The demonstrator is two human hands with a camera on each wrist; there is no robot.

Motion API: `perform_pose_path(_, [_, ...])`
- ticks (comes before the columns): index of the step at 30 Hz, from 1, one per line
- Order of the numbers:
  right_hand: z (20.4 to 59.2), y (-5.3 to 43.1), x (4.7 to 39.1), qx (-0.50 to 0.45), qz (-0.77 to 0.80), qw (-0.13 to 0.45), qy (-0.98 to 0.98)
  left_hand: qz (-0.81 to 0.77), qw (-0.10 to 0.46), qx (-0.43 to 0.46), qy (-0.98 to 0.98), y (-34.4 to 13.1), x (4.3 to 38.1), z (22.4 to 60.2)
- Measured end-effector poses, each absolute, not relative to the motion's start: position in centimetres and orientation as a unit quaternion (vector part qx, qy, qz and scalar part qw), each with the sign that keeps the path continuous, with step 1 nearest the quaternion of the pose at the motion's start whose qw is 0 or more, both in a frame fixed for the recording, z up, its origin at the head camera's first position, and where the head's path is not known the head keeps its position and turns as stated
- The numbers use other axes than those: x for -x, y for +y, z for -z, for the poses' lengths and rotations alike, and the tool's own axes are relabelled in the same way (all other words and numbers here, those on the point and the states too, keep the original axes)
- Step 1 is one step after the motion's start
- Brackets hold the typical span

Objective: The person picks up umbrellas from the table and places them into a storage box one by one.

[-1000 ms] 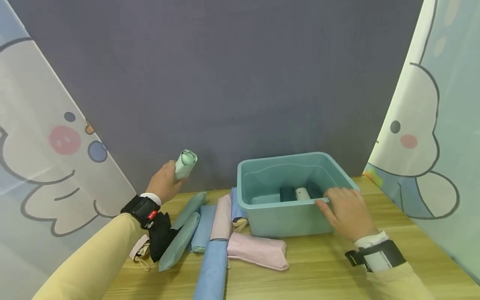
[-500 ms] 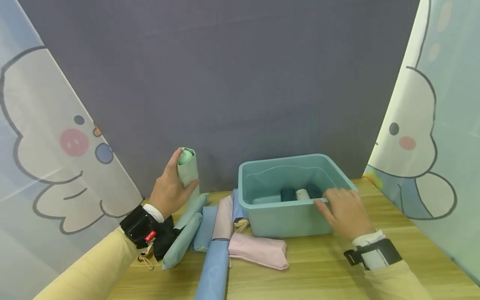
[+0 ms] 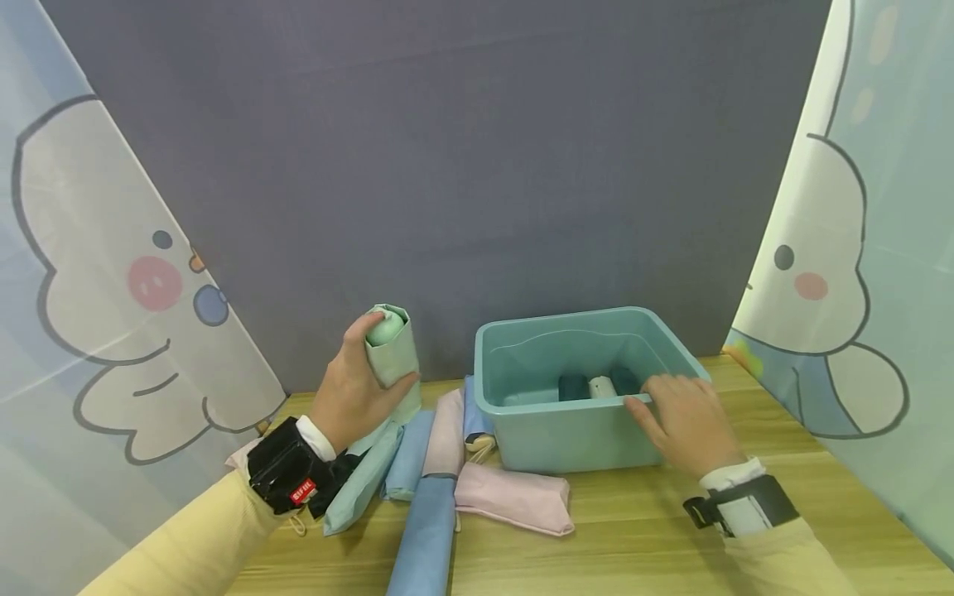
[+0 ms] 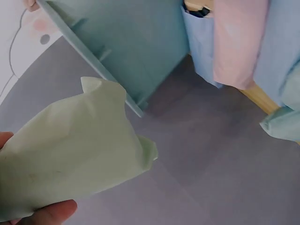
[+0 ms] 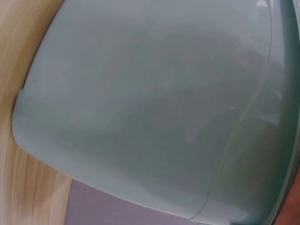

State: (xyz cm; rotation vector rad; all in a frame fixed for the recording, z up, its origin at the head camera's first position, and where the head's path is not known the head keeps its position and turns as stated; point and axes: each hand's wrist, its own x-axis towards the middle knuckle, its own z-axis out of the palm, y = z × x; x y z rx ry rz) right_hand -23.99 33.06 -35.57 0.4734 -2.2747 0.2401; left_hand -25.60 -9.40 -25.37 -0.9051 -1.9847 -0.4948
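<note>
In the head view my left hand (image 3: 350, 401) grips a mint-green folded umbrella (image 3: 398, 356) in its fabric sleeve, its rounded end facing up out of the sleeve's opening. The left wrist view shows the sleeve's closed end (image 4: 79, 145) and some fingertips. My right hand (image 3: 689, 418) holds the near rim of a teal plastic bin (image 3: 574, 443), toward its right corner, fingers over the edge. Inside lie two dark umbrellas (image 3: 573, 387) with a white one (image 3: 601, 387) between them, partly hidden by the near wall. The right wrist view is filled by the bin's outer wall (image 5: 131, 108).
Left of the bin, sleeved umbrellas lie together: pink (image 3: 445, 430), blue (image 3: 410, 455), pale teal (image 3: 363, 480) and a long blue one (image 3: 423, 538). Another pink one (image 3: 514, 499) lies before the bin on the wooden table (image 3: 633, 546). A grey curtain (image 3: 447, 165) hangs behind.
My left hand has moved right with the mint umbrella, turning it more upright above the row of umbrellas. My right hand stays on the bin's rim.
</note>
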Motion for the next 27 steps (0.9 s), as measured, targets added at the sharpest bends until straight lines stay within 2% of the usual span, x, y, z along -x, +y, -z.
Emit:
perform_pose_path(5, [35.5, 33.2, 23.9, -0.186, -0.096, 0.393, -0.896, 0.232, 0.432, 0.358, -0.795, -8.3, 25.5, 24.6])
perform_pose_path(14, [35.6, 33.2, 23.9, -0.182, -0.098, 0.388, -0.898, 0.342, 0.365, 0.317, -0.806, -4.7, 25.7, 23.1])
perform_pose_path(27, [35.7, 31.7, 23.8, -0.181, -0.099, 0.395, -0.895, 0.376, 0.336, 0.362, -0.784, 0.8, 27.9, 20.3])
